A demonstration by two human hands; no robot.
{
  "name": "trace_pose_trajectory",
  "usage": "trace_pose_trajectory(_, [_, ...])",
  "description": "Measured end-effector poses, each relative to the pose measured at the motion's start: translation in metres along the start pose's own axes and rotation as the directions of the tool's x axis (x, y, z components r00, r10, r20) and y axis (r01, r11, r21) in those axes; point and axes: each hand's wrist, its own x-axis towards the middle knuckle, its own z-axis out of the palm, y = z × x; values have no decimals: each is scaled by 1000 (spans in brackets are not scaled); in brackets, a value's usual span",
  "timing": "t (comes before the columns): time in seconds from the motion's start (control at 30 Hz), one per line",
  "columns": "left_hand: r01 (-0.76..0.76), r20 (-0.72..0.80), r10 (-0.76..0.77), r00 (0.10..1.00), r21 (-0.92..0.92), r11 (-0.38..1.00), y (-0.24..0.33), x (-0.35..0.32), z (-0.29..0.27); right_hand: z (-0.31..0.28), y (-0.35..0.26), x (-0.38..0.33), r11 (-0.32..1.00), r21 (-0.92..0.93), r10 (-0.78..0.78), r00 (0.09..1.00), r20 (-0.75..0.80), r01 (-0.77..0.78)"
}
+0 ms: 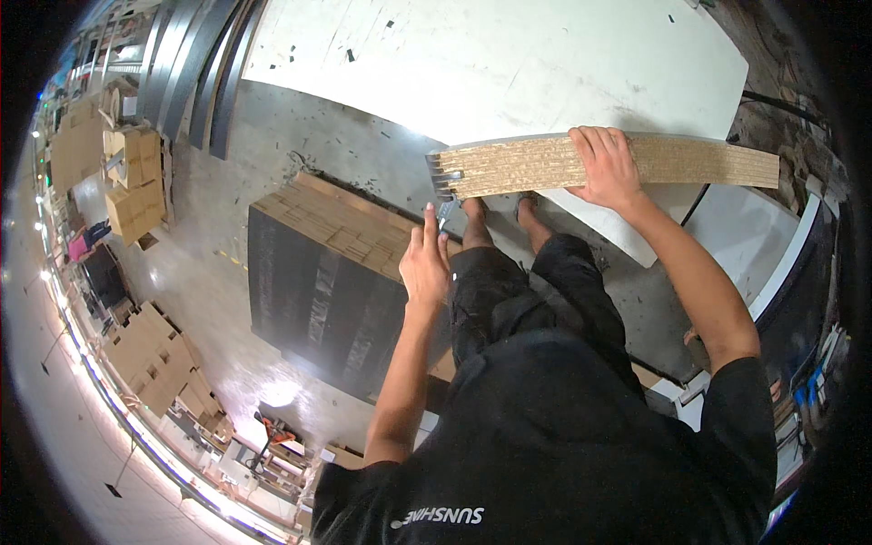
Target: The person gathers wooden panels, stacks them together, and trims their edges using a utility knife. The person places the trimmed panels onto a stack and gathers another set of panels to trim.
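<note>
A bundle of narrow particleboard strips (518, 171), raw chipboard edges facing up, lies across the near edge of the white tabletop (509, 68). My right hand (607, 168) grips the bundle around its middle, thumb on the near side and fingers over the top. Dark edge-banding ends (442, 173) stick out at the bundle's left end. Just below them, my left hand (425, 263) is closed on a small slim tool with a shiny bluish end (445, 211), its index finger stretched along it. The tool's exact kind is too small to make out.
A large stack of dark-faced panels (318, 282) stands on the floor at left. Long dark strips (195, 68) hang at upper left. Cartons (136, 186) and an orange-and-black pallet jack (272, 431) are farther off. Black scraps dot the tabletop and floor. White panels (740, 236) lean at right.
</note>
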Motion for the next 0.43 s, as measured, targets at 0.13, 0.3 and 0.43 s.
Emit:
trace_pose_trajectory(0.13, [-78, 37, 76, 996, 62, 995, -11, 8, -5, 2, 1, -2, 1000, 23, 17, 998, 66, -19])
trace_pose_trajectory(0.3, [-90, 56, 84, 995, 102, 991, -17, 15, -6, 6, 4, -3, 1000, 20, 8, 1000, 11, -8])
trace_pose_trajectory(0.43, [-97, 95, 86, 992, 117, 988, -24, 21, -7, 6, 3, -3, 1000, -1, 4, 1000, -7, -4])
